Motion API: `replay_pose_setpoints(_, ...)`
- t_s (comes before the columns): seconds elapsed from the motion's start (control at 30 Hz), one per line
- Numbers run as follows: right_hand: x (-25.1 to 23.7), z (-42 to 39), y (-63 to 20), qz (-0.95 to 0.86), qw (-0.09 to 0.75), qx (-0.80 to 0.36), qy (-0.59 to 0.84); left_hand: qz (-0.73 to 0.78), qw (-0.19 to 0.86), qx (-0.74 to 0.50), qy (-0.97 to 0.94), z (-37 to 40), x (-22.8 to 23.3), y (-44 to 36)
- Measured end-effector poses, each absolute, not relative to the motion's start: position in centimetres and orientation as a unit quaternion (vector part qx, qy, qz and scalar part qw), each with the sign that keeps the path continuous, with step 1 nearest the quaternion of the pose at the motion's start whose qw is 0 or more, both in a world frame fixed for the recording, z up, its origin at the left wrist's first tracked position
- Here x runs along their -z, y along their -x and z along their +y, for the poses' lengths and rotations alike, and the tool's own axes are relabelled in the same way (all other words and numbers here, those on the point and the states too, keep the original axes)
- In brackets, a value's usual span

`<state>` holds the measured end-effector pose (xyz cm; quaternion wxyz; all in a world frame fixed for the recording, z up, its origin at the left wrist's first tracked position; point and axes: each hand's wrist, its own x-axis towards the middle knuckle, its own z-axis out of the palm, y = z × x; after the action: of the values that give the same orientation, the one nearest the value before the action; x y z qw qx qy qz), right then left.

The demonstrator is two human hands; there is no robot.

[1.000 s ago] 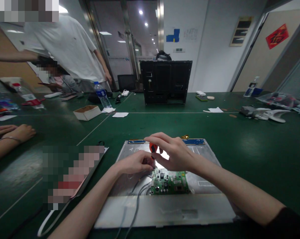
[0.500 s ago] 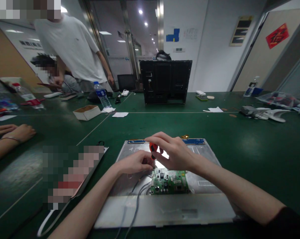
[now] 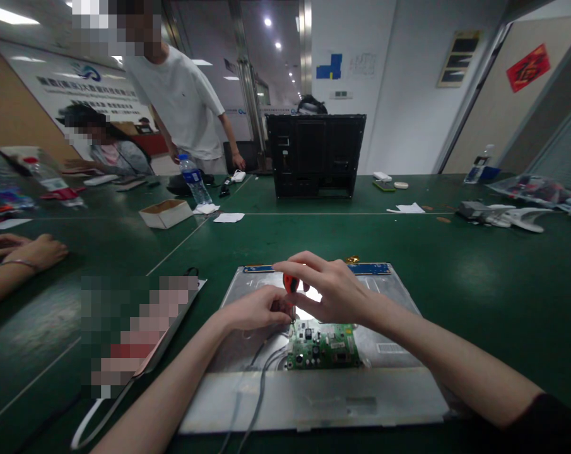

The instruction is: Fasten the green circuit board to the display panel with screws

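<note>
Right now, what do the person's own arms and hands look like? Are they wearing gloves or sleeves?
No gloves: the left hand and the right hand are both bare, with no rings or watch that I can see. Both forearms are bare too. Only the right arm shows a bit of dark sleeve near the picture's corner.

Shifted at the far end only
Moved rightward behind the bottle (image 3: 194, 181): standing person in white shirt (image 3: 183, 104), now nearer the black monitor (image 3: 316, 154).
</note>
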<state>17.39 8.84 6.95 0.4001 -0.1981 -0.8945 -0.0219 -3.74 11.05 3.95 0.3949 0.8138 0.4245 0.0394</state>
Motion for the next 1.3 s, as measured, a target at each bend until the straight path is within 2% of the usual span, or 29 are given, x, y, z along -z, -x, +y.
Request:
replay_pose_setpoints(0.23, -7.31, 8.63, -17.39, -0.896, 0.394, 0.01, 0.203, 0.395, 0.431, -0.04, -0.81, 11.26, -3.79, 3.62)
replay_pose_setpoints(0.57, -6.86, 9.09, -17.39, -0.895, 0.396, 0.033, 0.202, 0.421, 0.397, -0.02, -0.815, 11.21, -4.07, 3.79)
replay_pose_setpoints(0.83, -7.38, 8.6, -17.44, -0.899, 0.389, -0.006, 0.203, 0.41, 0.414, -0.03, -0.812, 11.51, -3.48, 3.95)
replay_pose_setpoints(1.3, -6.96, 9.14, -17.48, -0.891, 0.406, 0.037, 0.2, 0.42, 0.392, -0.035, -0.818, 11.15, -3.67, 3.93)
